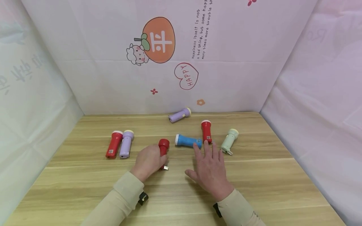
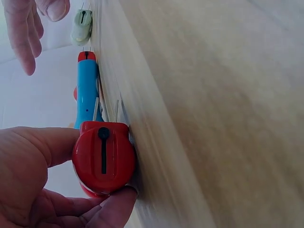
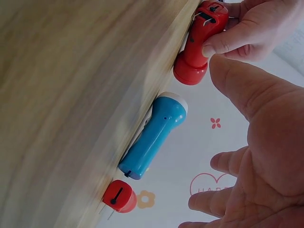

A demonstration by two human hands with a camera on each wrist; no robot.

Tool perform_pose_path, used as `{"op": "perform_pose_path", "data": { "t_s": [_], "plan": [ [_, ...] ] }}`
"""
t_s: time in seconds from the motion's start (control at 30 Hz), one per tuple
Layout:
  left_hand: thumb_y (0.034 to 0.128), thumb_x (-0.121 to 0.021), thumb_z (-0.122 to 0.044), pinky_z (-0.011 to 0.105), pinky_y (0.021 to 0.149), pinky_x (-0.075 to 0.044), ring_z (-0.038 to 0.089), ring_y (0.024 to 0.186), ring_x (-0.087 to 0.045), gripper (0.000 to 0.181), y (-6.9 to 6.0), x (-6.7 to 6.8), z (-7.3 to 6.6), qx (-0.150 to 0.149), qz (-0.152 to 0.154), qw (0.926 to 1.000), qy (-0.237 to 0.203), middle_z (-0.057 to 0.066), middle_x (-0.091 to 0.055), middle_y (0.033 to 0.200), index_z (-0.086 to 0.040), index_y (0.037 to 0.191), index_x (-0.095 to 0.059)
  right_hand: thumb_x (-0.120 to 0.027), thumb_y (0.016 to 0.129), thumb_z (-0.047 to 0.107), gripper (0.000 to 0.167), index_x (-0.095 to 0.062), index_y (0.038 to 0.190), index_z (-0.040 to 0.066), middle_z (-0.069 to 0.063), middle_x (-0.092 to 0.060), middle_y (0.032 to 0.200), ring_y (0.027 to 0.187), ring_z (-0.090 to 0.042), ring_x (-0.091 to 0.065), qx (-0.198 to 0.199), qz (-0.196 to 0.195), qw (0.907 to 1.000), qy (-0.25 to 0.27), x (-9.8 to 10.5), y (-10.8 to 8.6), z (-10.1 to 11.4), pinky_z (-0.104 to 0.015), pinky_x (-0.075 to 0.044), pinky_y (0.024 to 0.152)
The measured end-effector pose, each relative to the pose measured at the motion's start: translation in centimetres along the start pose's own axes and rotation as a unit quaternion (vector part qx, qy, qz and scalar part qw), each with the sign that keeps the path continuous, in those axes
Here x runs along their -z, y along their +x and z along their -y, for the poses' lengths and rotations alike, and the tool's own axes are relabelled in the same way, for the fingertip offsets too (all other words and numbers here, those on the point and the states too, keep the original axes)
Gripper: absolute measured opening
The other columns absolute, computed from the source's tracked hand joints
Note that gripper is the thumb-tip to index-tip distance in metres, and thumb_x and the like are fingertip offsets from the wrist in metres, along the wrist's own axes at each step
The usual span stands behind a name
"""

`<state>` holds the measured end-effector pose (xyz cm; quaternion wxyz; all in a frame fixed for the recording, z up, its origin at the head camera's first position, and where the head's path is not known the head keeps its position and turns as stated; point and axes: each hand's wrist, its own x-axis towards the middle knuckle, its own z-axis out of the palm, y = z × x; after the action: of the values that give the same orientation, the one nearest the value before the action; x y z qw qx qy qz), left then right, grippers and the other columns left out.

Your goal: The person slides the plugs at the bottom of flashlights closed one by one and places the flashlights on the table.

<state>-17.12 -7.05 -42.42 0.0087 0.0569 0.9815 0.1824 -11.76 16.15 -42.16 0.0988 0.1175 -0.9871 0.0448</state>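
Note:
My left hand (image 1: 149, 161) grips a red flashlight (image 1: 163, 147) between thumb and fingers, low over the table. Two metal plug prongs stick out of its tail, which faces the camera in the left wrist view, beside a black slot (image 2: 103, 152). My right hand (image 1: 210, 171) is spread with straight fingers and holds nothing. Its fingertips are nearest a blue flashlight (image 1: 186, 141), which lies on its side, and a second red flashlight (image 1: 206, 130) behind. Whether they touch either one I cannot tell. In the right wrist view the blue flashlight (image 3: 154, 137) lies between both red ones.
To the right lies a pale green flashlight (image 1: 229, 140) with its prongs out. Another red flashlight (image 1: 114, 144) and a purple one (image 1: 126, 144) lie side by side at left. A purple flashlight (image 1: 179, 115) is near the back cloth (image 1: 113, 91). Cloth walls enclose the wooden table (image 1: 175, 204).

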Motion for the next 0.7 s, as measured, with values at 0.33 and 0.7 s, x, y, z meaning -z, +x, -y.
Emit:
{"op": "perform_pose_path", "data": {
  "t_s": [0.33, 0.7],
  "plan": [
    [0.0941, -0.070, -0.041, 0.032, 0.051, -0.041, 0.021, 0.059, -0.053, 0.039, 0.62, -0.10, -0.20, 0.009, 0.016, 0.9997, 0.019, 0.003, -0.056, 0.065, -0.014, 0.070, -0.056, -0.077, 0.083, 0.067, 0.102, -0.040, 0.160, 0.011, -0.031, -0.035, 0.161, 0.150, -0.058, -0.027, 0.003, 0.004, 1.0000, 0.003, 0.09, 0.04, 0.07, -0.073, -0.031, 0.117],
    [0.0900, -0.069, -0.036, 0.030, 0.050, -0.037, 0.020, 0.056, -0.053, 0.032, 0.49, -0.22, 0.14, 0.026, 0.018, 0.9994, -0.013, 0.002, -0.057, 0.062, -0.014, 0.070, -0.057, -0.077, 0.084, 0.065, 0.101, -0.040, 0.160, 0.011, -0.031, -0.035, 0.162, 0.151, -0.058, -0.026, 0.000, 0.006, 0.9998, 0.017, 0.03, 0.17, 0.14, -0.073, -0.030, 0.117]
  ]
}}
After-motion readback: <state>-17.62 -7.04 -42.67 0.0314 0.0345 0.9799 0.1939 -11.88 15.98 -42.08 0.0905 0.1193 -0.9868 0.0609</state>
